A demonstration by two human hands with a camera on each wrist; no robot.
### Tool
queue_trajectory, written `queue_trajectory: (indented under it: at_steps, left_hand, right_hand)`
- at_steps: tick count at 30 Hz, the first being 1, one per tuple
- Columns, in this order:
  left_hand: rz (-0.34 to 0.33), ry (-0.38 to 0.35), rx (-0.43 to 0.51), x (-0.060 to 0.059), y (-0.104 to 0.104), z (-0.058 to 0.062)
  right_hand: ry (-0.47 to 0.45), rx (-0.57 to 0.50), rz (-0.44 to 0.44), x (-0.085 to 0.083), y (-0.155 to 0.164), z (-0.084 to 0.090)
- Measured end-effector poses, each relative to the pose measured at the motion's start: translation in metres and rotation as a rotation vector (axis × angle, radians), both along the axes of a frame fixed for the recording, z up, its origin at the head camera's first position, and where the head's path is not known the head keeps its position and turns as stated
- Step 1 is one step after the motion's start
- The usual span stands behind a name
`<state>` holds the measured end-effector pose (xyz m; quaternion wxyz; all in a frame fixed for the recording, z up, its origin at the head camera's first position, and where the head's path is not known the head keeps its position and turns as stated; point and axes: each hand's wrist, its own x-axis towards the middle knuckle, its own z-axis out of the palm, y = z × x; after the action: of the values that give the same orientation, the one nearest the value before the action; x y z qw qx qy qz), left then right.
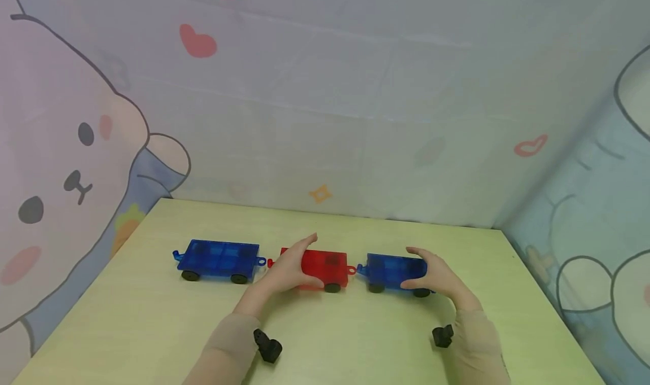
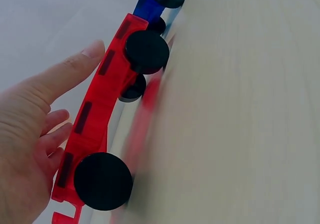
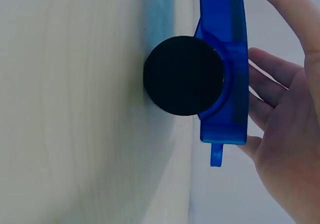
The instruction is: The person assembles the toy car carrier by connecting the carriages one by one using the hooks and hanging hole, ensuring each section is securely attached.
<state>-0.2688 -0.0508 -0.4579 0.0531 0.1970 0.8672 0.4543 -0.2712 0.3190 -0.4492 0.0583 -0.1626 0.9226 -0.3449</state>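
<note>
Three translucent toy train cars with black wheels stand in a row. My left hand (image 1: 289, 269) spans the red car (image 1: 330, 266), thumb on the near side, fingers toward the far side. In the left wrist view its thumb (image 2: 75, 72) lies straight beside the car's upper edge; firm contact cannot be made out. My right hand (image 1: 439, 275) reaches around the right blue car (image 1: 391, 267) with fingers spread; in the right wrist view they are partly hidden behind that car (image 3: 225, 84). The left blue car (image 1: 220, 258) stands untouched, its ring close to the red car's hook.
The cars stand on a pale wooden table (image 1: 345, 340). A printed cloth (image 1: 355, 119) with hearts and cartoon animals hangs behind and at the sides. A small black device (image 1: 269, 348) sits at the left wrist, another black device (image 1: 443, 336) at the right.
</note>
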Motion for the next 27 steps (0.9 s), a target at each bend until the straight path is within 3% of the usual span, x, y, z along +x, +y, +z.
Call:
queue_trajectory:
  at_steps: [7,18,27]
  left_hand:
    - [-0.006,-0.001,-0.057,-0.005,0.004,0.002]
    - [0.007,-0.014,-0.053,-0.009,0.007,-0.003]
    - [0.008,0.040,-0.138,-0.009,0.006,-0.003]
  right_hand:
    - [-0.019,-0.005,0.014,-0.003,0.005,-0.006]
    - [-0.041,-0.034,0.007,-0.003,0.007,-0.012]
    - [-0.042,-0.053,0.002,-0.004,0.005,-0.014]
